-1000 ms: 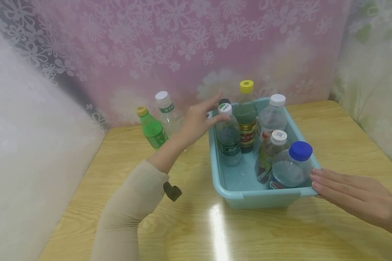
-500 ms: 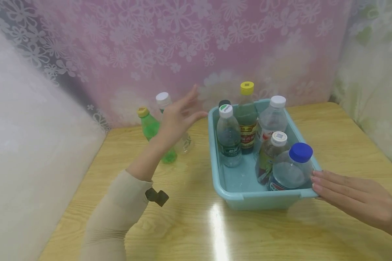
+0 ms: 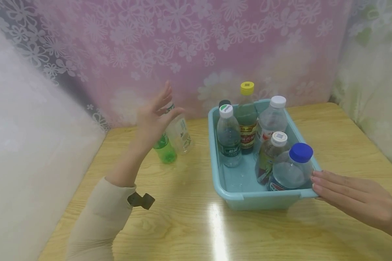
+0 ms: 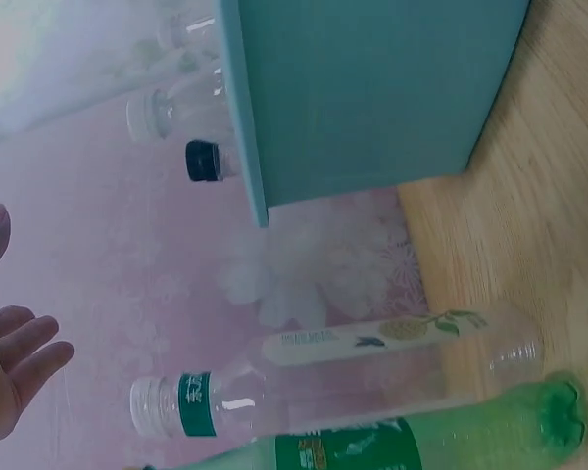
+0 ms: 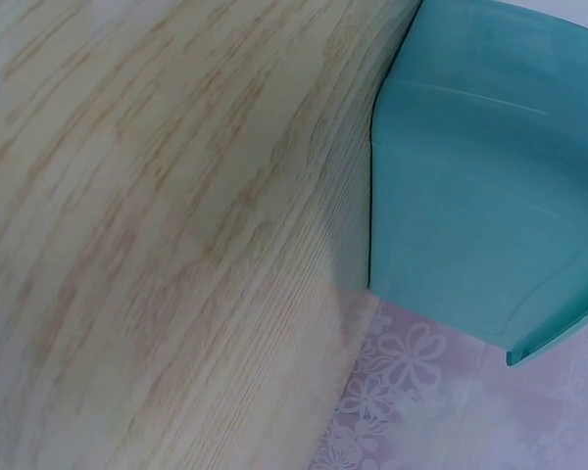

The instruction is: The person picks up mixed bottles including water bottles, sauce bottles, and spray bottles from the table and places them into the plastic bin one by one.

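Observation:
In the head view my left hand (image 3: 153, 121) is raised with thumb and fingers spread and nothing held. It is in front of a green bottle (image 3: 166, 152) and a clear bottle (image 3: 180, 132) with a green neck band, partly hiding both. The left wrist view shows fingers (image 4: 29, 357) apart from the clear bottle's white cap. My right hand (image 3: 359, 197) rests its straight fingers on the near right corner of a light blue plastic basin (image 3: 264, 199); its thumb is hidden. The right wrist view shows only the basin's outside (image 5: 490, 186), not the hand.
Inside the basin stand several bottles: a white-capped bottle (image 3: 229, 141), a yellow-capped vinegar bottle (image 3: 247, 119), a clear bottle (image 3: 276, 116), a labelled bottle (image 3: 266, 159) and a blue-capped one (image 3: 292, 170). A flowered curtain (image 3: 183, 54) backs the wooden table (image 3: 170, 217).
My left hand has moved left, from the white-capped bottle at the basin's left side to in front of the two bottles outside it. The right hand stays at the basin corner.

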Demonstrator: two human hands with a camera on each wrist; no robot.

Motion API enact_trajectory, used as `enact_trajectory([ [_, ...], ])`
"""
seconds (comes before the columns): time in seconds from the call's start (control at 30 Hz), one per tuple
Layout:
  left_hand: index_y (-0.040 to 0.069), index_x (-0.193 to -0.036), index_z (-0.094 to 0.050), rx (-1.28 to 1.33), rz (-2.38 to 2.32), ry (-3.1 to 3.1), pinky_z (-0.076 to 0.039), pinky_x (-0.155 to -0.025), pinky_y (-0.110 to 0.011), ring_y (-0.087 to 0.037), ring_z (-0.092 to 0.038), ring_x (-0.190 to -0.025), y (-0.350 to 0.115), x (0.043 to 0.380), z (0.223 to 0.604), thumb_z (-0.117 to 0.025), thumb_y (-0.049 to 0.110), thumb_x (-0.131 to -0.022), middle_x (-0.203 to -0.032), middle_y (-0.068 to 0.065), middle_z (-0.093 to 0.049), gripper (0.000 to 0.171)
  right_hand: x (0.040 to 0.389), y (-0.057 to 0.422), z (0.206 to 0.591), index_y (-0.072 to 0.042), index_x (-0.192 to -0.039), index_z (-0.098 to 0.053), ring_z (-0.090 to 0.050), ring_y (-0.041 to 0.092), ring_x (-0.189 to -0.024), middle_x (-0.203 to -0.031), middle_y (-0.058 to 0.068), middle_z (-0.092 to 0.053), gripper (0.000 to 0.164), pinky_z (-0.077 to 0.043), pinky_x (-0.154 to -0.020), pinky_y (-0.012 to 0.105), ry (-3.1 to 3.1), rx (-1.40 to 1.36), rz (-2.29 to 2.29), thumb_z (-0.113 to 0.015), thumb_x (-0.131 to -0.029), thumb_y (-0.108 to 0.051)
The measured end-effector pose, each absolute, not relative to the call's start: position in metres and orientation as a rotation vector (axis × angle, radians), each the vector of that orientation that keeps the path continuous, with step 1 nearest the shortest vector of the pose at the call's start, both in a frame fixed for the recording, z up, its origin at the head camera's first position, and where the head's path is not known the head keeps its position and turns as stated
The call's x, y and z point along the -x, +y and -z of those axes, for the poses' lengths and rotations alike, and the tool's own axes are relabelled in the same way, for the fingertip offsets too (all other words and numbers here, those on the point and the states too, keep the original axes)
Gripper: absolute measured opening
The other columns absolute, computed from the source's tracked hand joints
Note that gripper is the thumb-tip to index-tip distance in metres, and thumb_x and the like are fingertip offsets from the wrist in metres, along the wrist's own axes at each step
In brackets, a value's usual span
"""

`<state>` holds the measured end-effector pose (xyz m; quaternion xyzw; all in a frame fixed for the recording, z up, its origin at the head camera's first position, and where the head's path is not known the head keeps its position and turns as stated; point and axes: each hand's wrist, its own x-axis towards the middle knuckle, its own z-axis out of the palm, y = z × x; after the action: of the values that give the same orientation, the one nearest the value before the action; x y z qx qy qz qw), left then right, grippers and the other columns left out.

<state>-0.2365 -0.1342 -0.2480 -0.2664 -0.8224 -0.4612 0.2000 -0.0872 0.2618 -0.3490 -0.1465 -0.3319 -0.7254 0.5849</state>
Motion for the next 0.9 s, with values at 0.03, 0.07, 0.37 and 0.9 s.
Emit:
enact_trajectory([
  [0.03, 0.019, -0.143, -0.04, 0.734, 1.279, -2.296, -0.048, -0.099, -0.037, -0.018, -0.054, -0.123, -0.137, 0.236, 0.247, -0.074, 0.02, -0.08, -0.142, -0.003, -0.047, 0.071, 0.087, 0.262, 0.349, -0.002, -0.149, -0.008, 0.001, 0.0, -0.143, -0.159, 0.001, -0.005, 0.046, 0.001, -0.108, 0.003, -0.778, 0.339, 1.687, -0.019, -0.105, -0.009],
  [0.07, 0.02, -0.143, -0.04, 0.723, 1.267, -2.3, -0.047, -0.1, -0.038, -0.019, -0.053, -0.124, -0.14, 0.236, 0.247, -0.073, 0.021, -0.081, -0.143, -0.001, -0.045, 0.071, 0.087, 0.262, 0.349, -0.003, -0.149, -0.008, 0.001, 0.0, -0.143, -0.159, 0.001, -0.005, 0.046, 0.001, -0.108, 0.002, -0.782, 0.332, 1.681, -0.019, -0.105, -0.01],
  [0.37, 0.015, -0.145, -0.037, 0.67, 1.116, -2.312, -0.041, -0.106, -0.036, -0.017, -0.044, -0.132, -0.164, 0.241, 0.252, -0.073, 0.019, -0.082, -0.147, -0.003, -0.04, 0.072, 0.09, 0.265, 0.354, -0.004, -0.15, -0.01, -0.001, -0.003, -0.142, -0.159, -0.003, -0.008, 0.046, -0.001, -0.108, 0.002, -0.9, 0.235, 1.592, -0.021, -0.105, -0.009],
  [0.9, 0.013, -0.139, -0.045, 0.487, 0.725, -2.28, -0.052, -0.093, -0.036, -0.028, -0.06, -0.113, -0.194, 0.262, 0.265, -0.078, 0.027, -0.076, -0.137, -0.006, -0.05, 0.073, 0.09, 0.266, 0.355, -0.004, -0.149, -0.012, -0.002, -0.004, -0.142, -0.159, -0.003, -0.009, 0.046, -0.002, -0.108, 0.002, -0.971, 0.16, 1.538, -0.022, -0.104, -0.007],
])
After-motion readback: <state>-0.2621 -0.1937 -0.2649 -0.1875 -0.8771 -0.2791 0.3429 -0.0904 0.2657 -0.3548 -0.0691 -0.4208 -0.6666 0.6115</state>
